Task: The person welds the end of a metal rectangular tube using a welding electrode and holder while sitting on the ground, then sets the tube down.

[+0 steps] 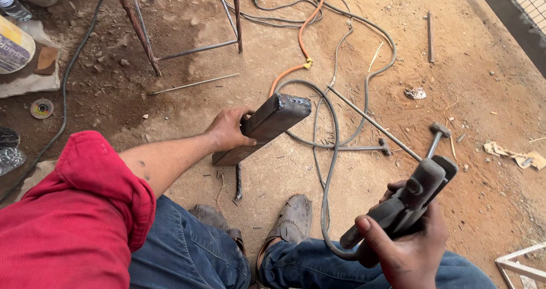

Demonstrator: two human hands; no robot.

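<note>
I see a bright daytime scene lit by soft, even daylight, with no hard sun patches and no glare. Shadows are faint and short: a dim one lies on the dirt ground (352, 38) under the steel tube (267, 124) my left hand (227, 131) holds. The upper left ground looks darker and browner. My right hand (406, 249), close to the lens, is slightly soft. The middle is sharp. The wide lens bends and stretches things near the edges, especially my red sleeve (68, 221).

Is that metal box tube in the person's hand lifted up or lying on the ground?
Lifted. The left hand grips the metal tube mid-length, tilted, with its welded end raised above the dirt.
</note>
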